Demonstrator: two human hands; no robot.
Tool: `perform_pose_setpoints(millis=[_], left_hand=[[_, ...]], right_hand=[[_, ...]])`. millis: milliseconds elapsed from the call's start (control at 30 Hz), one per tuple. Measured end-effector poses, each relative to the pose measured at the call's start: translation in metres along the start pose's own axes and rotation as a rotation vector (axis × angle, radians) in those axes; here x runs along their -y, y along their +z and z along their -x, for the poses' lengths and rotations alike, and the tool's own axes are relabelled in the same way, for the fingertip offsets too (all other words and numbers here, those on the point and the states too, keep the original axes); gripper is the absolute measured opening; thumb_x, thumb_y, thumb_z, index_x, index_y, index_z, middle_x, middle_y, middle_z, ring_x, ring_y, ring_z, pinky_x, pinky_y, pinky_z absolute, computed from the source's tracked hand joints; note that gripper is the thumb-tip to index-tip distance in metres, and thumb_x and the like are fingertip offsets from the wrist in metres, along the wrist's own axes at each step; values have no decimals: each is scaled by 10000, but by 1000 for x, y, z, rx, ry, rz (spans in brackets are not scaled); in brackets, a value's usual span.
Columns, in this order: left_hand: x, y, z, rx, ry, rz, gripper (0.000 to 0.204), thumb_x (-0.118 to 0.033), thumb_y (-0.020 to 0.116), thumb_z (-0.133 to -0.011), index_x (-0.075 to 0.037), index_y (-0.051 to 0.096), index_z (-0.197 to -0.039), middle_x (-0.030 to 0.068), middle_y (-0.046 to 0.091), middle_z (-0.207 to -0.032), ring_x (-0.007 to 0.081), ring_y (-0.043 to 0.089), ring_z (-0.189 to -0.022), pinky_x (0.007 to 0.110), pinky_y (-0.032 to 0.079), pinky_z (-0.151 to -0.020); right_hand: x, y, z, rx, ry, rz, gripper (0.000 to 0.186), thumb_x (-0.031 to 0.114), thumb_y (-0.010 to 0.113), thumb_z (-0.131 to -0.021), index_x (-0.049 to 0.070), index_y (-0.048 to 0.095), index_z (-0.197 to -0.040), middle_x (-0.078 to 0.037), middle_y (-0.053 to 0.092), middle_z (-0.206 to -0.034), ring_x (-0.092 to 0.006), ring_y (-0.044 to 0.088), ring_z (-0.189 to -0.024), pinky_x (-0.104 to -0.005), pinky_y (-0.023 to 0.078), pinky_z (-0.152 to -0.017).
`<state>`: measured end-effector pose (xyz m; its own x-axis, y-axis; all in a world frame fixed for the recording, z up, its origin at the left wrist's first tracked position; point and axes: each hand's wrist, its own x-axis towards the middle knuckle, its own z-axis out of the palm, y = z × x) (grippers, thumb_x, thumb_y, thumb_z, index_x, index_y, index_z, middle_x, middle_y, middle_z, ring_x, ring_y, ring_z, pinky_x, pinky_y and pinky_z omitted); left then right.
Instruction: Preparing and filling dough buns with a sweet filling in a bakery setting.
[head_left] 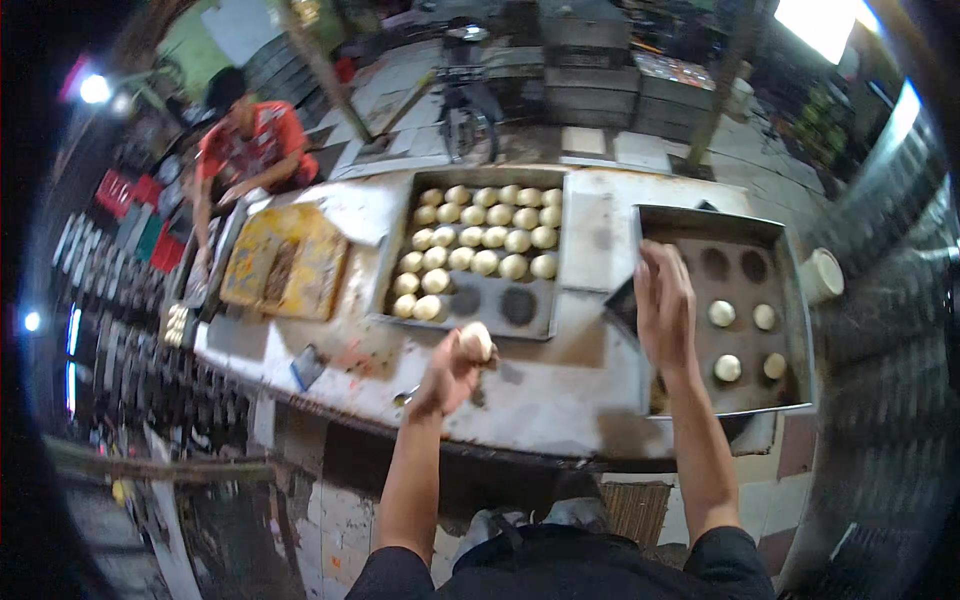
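Observation:
My left hand (452,372) is closed around a pale round dough ball (475,342), held above the near edge of the table. My right hand (664,300) reaches over the left side of the right metal tray (790,350). Its fingers are stretched forward and slightly bent, and nothing shows in them; the palm side is hidden. Several dough balls (722,314) sit spaced apart in that tray. Ahead of my left hand, a second metal tray (556,215) holds several rows of dough balls (483,262), with dark round marks on its bare near-right corner.
On the left stands a yellow container (240,262) with brown filling (281,270). Beyond it a person in a red shirt (270,140) works at another tray. A spoon (405,397) and a small blue-edged scraper-like piece (307,367) lie on the white table (540,410). A motorcycle (468,110) stands behind.

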<state>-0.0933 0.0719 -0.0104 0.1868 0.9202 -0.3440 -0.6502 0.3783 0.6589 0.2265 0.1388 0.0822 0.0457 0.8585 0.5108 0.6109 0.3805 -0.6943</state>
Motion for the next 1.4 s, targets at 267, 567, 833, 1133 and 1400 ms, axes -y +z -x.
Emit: perform_pose_setpoints(millis=[267, 567, 833, 1133, 1400], left_hand=[[15, -84, 242, -311, 289, -180, 185, -94, 621, -1016, -1, 665, -1170, 6, 678, -995, 84, 616, -923, 245, 505, -806], [-27, -190, 320, -433, 413, 197, 307, -168, 571, -1054, 71, 622, -1241, 165, 695, -1196, 257, 689, -1105, 411, 552, -1000], [-85, -210, 265, -340, 245, -84, 302, -212, 679, -1010, 35, 674, -1182, 58, 725, -1077, 124, 677, -983, 262, 523, -902], [-131, -253, 220, -548, 108, -62, 285, -233, 626, -1039, 14, 682, -1169, 47, 727, -1049, 122, 684, -931, 302, 553, -850], [-195, -306, 156, -461, 127, 43, 310, -235, 640, -1025, 10, 642, -1216, 76, 718, -1100, 144, 688, -959, 298, 545, -842]], right_hand=[[225, 186, 220, 412, -522, -364, 294, 241, 586, -962, 19, 629, -1150, -197, 606, -1180, -412, 553, -1147, -507, 412, -998], [204, 297, 262, 782, -580, -43, 242, 126, 593, -894, 15, 665, -1097, -172, 654, -1048, -352, 608, -1036, -442, 502, -895], [115, 325, 205, 758, -533, 405, 126, 90, 641, -832, 20, 651, -937, -159, 626, -1001, -337, 595, -1022, -439, 497, -921], [175, 371, 150, 902, 255, -277, 186, 102, 677, -914, -30, 593, -1015, -170, 676, -863, -276, 674, -803, -402, 551, -720], [324, 443, 96, 1165, 634, -923, 129, 136, 636, -1025, 16, 596, -1049, -34, 653, -844, -102, 621, -759, -267, 516, -639]])
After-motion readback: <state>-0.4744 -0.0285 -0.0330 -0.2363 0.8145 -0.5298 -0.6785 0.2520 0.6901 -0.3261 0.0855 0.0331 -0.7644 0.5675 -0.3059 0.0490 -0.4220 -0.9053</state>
